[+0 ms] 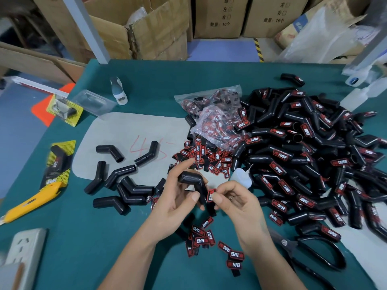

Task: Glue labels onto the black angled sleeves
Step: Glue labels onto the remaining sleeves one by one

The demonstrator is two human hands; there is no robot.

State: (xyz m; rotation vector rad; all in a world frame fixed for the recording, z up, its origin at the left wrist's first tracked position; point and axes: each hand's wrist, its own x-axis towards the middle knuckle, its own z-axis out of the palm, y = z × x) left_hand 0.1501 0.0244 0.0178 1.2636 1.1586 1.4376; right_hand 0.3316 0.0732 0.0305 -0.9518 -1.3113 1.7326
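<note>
Just below the middle of the view, the left hand (178, 191) grips a black angled sleeve (193, 183), thumb and fingers curled round its bend while the index finger points up toward 12 o'clock. At the sleeve's 3 o'clock the right hand (236, 204) pinches a red-and-black label (211, 195) between thumb and fingertips, the label touching the sleeve's lower leg. A small white glue bottle (240, 177) stands just beyond the right hand, at its 12 o'clock. At 3 o'clock from the hands a large heap of labelled sleeves (303, 160) covers the green table (83, 237); at 9 o'clock lies a small group of bare sleeves (119, 185), partly on a pale mat (129, 130). Loose labels (209, 155) spill from a clear bag (217, 122) at 12 o'clock, and more labels (211, 241) lie scattered at 6 o'clock between the forearms. Black scissors (310, 252) rest at 4 o'clock, a yellow utility knife (33, 201) at 9 o'clock near the table's edge.
</note>
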